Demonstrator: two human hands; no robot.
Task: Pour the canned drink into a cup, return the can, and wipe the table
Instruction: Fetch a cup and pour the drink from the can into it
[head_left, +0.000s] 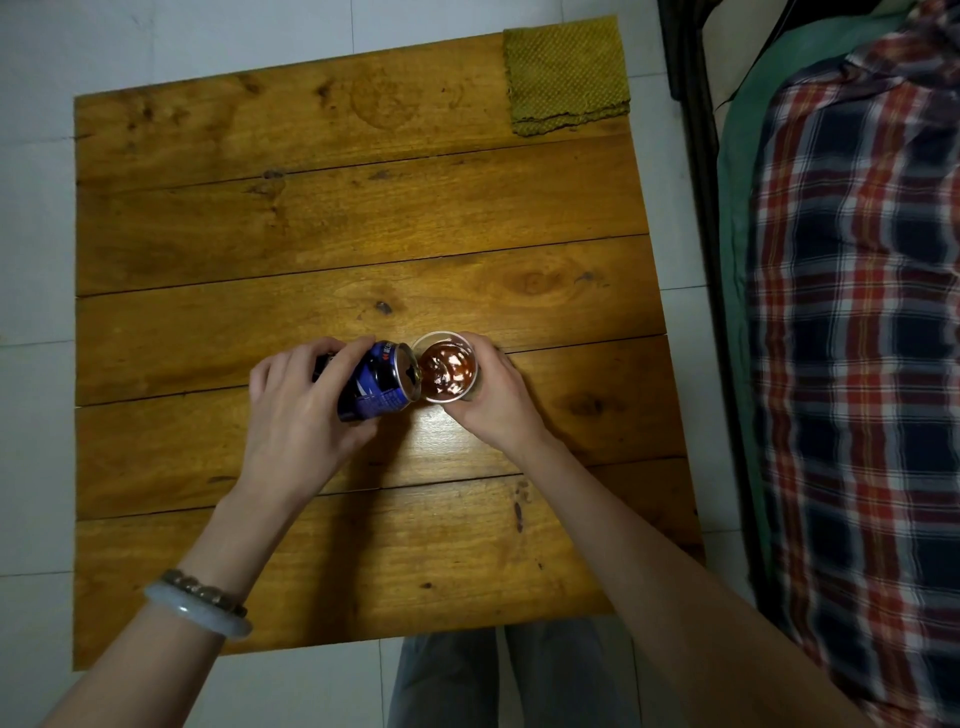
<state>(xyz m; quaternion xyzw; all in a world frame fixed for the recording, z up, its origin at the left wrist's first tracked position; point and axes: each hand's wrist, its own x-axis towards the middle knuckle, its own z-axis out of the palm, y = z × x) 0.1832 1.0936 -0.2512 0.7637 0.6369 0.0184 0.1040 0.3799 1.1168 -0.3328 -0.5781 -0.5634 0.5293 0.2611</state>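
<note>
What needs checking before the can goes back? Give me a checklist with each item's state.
1. Left hand has a grip on the can: ok.
2. Right hand steadies the cup: ok.
3. Can mouth sits over the cup rim: ok.
4. Cup has room left: cannot tell; the drink looks high.
5. Can empty: cannot tell.
6. Cloth ready at the far right corner of the table: ok.
</note>
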